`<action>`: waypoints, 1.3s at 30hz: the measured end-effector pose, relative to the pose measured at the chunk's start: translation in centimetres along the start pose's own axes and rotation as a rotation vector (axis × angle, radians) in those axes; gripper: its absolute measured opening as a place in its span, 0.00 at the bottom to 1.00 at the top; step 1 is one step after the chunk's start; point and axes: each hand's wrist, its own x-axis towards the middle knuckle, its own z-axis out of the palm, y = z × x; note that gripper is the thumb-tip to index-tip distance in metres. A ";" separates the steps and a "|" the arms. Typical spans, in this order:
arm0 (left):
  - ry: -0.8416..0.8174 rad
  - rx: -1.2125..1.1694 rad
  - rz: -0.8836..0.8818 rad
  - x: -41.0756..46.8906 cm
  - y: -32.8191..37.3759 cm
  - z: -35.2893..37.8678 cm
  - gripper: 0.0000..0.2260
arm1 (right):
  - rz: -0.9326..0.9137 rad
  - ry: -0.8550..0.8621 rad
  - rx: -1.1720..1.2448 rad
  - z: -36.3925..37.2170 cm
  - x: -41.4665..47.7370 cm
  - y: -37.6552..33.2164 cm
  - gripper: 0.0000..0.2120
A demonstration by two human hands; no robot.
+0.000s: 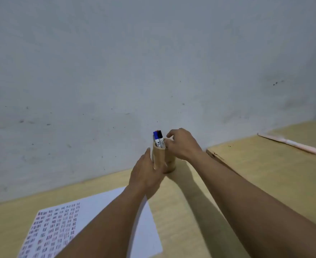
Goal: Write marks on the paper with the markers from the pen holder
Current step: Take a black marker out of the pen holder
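Observation:
A tan cylindrical pen holder (160, 158) stands on the wooden table (190, 211) close to the wall. Markers stick out of its top: a blue-capped marker (155, 137) and a black-capped marker (160, 136), with a reddish tip just behind them. My left hand (146, 175) wraps the holder's left side. My right hand (183, 144) hovers at the holder's rim on the right, fingers curled beside the markers; I cannot tell if they touch one. A white paper (97, 216) lies at the lower left, its left part covered in rows of short coloured marks, partly hidden by my left forearm.
A grey wall (153, 62) rises right behind the holder. To the right a second wooden surface (274, 164) sits slightly higher, with a step edge near my right wrist. A long pale pink object (293, 144) lies on it at the far right.

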 end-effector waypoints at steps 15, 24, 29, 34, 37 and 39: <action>0.112 -0.233 -0.020 2.8 -2.0 3.8 0.21 | 0.099 0.013 0.070 3.5 3.0 1.1 0.05; 0.113 -0.281 -0.048 1.8 -0.8 3.3 0.18 | 0.047 0.176 0.225 0.6 2.2 -0.4 0.08; 0.148 -0.232 -0.066 0.8 0.2 0.8 0.25 | -0.041 0.221 0.277 -1.9 0.7 -2.6 0.08; 0.267 -0.178 0.035 -0.8 1.4 -3.8 0.23 | -0.119 0.201 0.231 -3.3 -1.5 -4.6 0.12; 0.335 -0.246 0.080 -2.2 2.2 -6.6 0.22 | -0.169 0.123 0.149 -3.4 -3.2 -5.3 0.13; 0.337 -0.303 0.099 -3.2 2.7 -8.1 0.21 | -0.211 0.067 0.081 -3.5 -4.5 -5.8 0.13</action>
